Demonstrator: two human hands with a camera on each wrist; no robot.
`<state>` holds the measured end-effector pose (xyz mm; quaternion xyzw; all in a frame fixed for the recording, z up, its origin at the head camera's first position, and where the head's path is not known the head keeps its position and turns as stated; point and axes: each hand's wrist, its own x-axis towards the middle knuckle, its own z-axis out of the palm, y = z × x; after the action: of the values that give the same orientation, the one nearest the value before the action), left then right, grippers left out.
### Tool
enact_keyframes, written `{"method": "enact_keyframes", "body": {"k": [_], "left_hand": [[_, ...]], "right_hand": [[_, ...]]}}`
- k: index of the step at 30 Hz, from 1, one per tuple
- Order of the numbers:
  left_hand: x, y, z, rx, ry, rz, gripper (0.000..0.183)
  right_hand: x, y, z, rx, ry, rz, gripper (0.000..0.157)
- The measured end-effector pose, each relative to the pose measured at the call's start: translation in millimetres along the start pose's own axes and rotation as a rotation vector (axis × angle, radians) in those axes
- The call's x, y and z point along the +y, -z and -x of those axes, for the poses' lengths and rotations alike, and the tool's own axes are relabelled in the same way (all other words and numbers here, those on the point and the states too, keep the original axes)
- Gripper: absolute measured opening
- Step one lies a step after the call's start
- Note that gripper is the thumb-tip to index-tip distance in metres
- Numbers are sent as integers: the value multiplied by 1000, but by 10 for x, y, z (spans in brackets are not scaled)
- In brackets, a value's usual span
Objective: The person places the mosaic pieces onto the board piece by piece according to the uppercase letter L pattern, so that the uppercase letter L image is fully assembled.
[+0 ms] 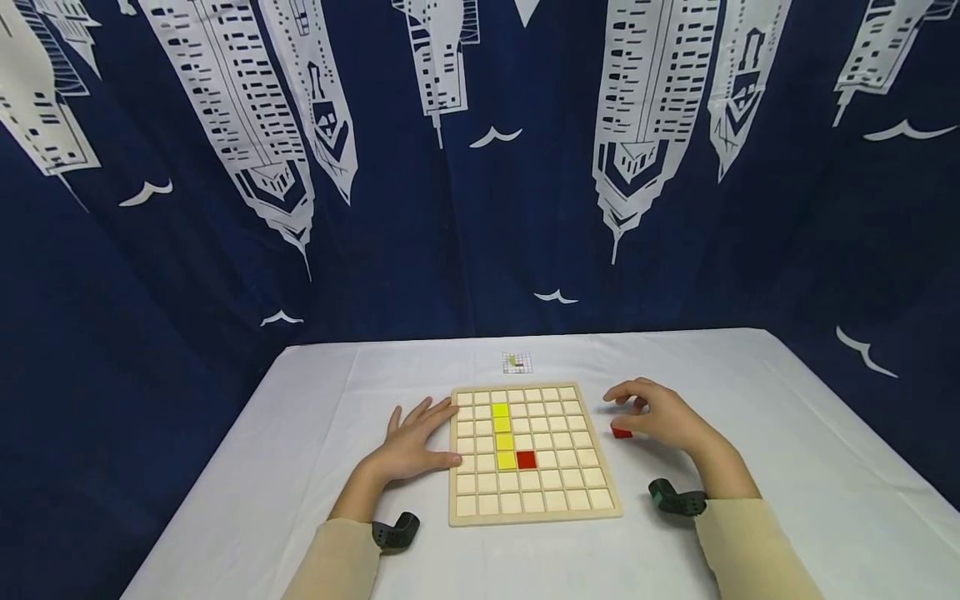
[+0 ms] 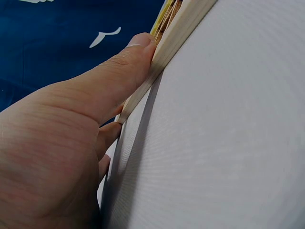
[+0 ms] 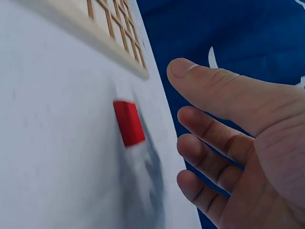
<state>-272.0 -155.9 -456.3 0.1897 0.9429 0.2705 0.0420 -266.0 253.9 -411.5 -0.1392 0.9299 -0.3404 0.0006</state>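
Observation:
A wooden grid board (image 1: 536, 521) lies on the table, its cells filled with pale squares. Several yellow squares (image 1: 503, 442) run down one column, and a red square (image 1: 527, 460) sits just right of the lowest. With fingers spread, my left hand (image 1: 411, 446) touches the board's left edge; in the left wrist view its thumb (image 2: 128, 62) rests on the rim. To the right of the board, my right hand (image 1: 660, 414) hovers above a loose red block (image 1: 621, 431). The right wrist view shows that red block (image 3: 129, 123) apart from the loosely bent fingers (image 3: 193, 150).
A small card (image 1: 517, 362) printed with a coloured grid lies behind the board. White cloth (image 1: 375, 375) covers the table, and a dark blue patterned curtain (image 1: 450, 242) hangs behind it. Each wrist wears a black device (image 1: 396, 532).

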Motion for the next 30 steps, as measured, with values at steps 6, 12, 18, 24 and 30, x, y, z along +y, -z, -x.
{"method": "enact_keyframes", "body": {"k": [6, 12, 18, 24, 30], "left_hand": [[-7, -22, 26, -7, 4, -3, 87], [-15, -21, 32, -2, 5, -12, 87], [-26, -22, 21, 0, 2, -13, 87], [-28, -25, 3, 4, -2, -11, 87], [-18, -19, -11, 2, -1, -13, 87]], "right_hand": [[110, -11, 31, -19, -19, -10, 36], [178, -48, 39, -49, 12, -19, 33], [221, -77, 38, -58, 30, -12, 29], [222, -99, 26, -47, 38, -1, 24], [200, -103, 12, -58, 40, -28, 23]]}}
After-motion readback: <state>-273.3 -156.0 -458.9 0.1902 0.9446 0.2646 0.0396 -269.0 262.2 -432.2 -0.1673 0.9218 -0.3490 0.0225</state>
